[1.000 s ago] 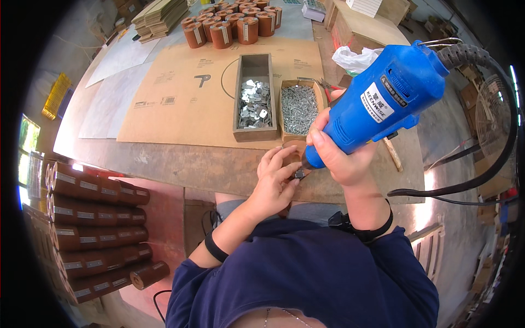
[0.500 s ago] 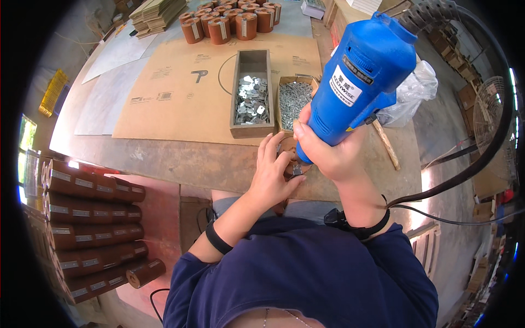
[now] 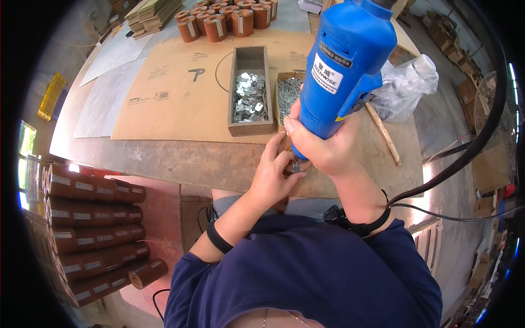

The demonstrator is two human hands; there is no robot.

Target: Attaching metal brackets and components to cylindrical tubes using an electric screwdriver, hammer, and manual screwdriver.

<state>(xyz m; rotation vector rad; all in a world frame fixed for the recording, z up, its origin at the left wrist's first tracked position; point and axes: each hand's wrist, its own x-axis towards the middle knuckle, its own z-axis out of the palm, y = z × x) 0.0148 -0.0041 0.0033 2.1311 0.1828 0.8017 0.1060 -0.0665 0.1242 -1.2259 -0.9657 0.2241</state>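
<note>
By the near edge of the surface [image 3: 175,158], tilting the driver [image 3: 350,60] our right hand [image 3: 330,146] grips could jab our left hand [image 3: 273,170], curled round the cylinder [image 3: 285,145].

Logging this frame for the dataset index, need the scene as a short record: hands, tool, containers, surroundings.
left_hand: left hand, fingers and thumb around brown piece, mostly hidden
right_hand: right hand, gripping blue power tool
tool_pose: nose down beside small grey metal plate; contact unclear
tray: wooden tray holding loose metal plates
box: small silvery fasteners, partly hidden by tool and right hand
table_back: brown cylinders, standing upright
table_right: wooden stick, clear plastic bag
left_side: stacked brown rolls, lying down
</note>
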